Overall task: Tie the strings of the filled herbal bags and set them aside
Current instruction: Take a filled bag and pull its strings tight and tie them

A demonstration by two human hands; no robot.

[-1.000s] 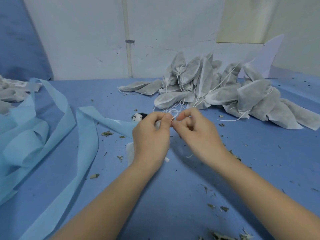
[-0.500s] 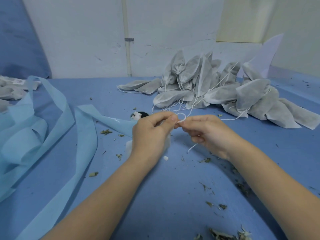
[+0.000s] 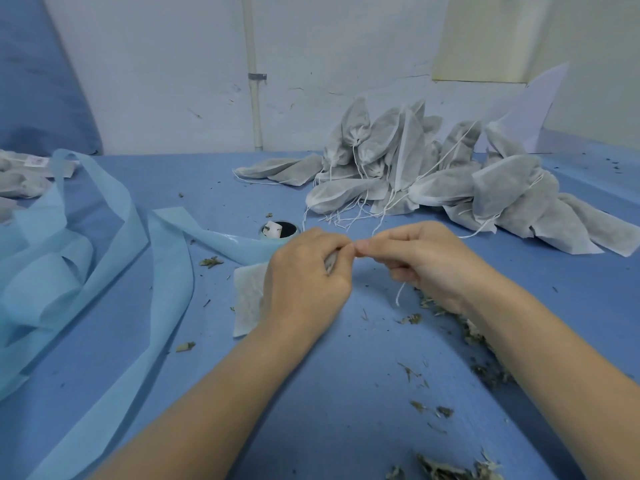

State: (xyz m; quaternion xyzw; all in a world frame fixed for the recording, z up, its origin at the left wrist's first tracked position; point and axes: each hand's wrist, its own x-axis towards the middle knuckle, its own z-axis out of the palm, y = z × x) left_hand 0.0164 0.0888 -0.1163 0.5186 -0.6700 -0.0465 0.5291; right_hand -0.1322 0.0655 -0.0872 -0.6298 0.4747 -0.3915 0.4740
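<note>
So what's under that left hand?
A white herbal bag lies flat under the left hand, one end sticking out on the blue table. The hand covers its neck, so the knot cannot be seen.

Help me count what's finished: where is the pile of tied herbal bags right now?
In the head view the pile of tied herbal bags lies far right on the blue table, against the white wall, beyond the right hand.
</note>
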